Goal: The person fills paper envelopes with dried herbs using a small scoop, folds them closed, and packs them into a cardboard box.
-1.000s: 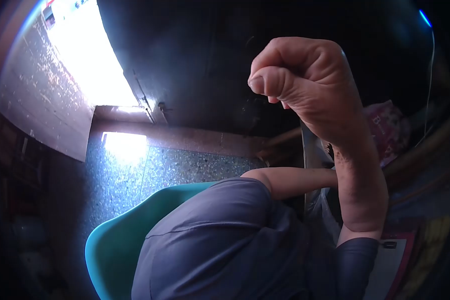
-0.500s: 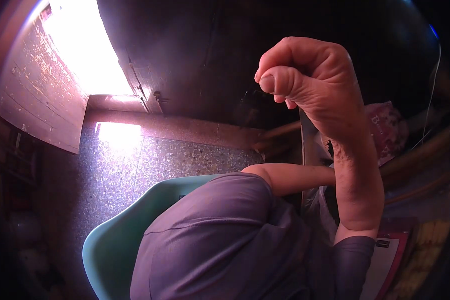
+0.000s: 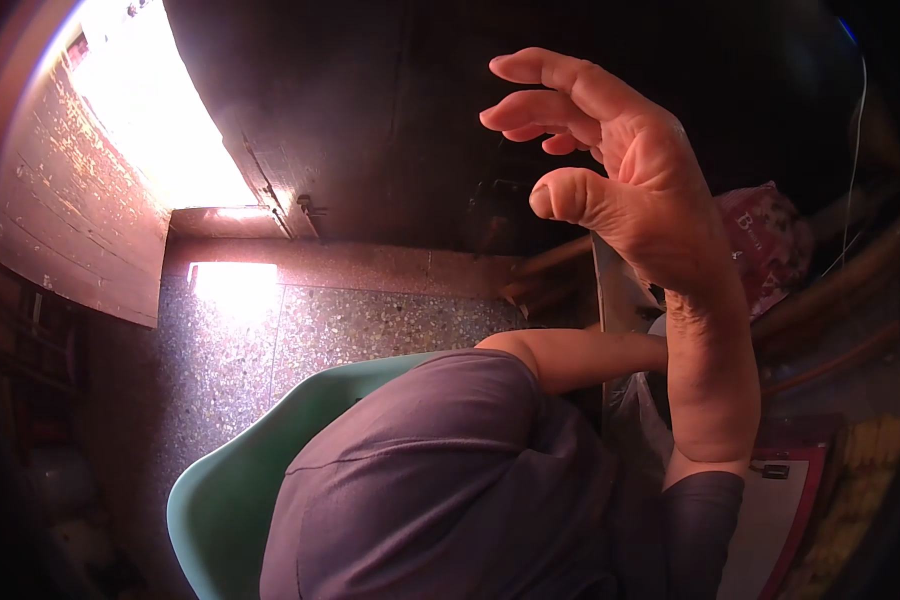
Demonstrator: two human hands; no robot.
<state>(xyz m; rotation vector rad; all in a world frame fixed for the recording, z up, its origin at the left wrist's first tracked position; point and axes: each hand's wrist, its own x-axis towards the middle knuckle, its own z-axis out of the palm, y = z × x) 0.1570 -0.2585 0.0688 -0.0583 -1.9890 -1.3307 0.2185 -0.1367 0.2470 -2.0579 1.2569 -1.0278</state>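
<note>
My right hand (image 3: 620,140) is raised at the upper right, wrist bent so the fingers point left. The fingers are spread and lightly curled, the thumb stands apart below them, and nothing shows between them. Behind its wrist sits a pink printed item (image 3: 770,245), perhaps a bag, with lettering partly covered. My left forearm (image 3: 600,358) stretches rightward across the middle and passes behind the right forearm, so my left hand is hidden. Below that crossing hangs some clear plastic (image 3: 642,405).
I sit in a teal chair (image 3: 205,500) on a speckled floor (image 3: 370,322). A worn wooden door (image 3: 80,210) stands at left beside a bright opening. Wooden pieces (image 3: 555,275) lie behind my arm. A magenta-edged white board (image 3: 770,510) and a thin cable (image 3: 857,150) are at right.
My right hand has opened: the curled fingers and thumb, which were pinched close together, are now spread apart. The view has shifted slightly. My left arm keeps its pose.
</note>
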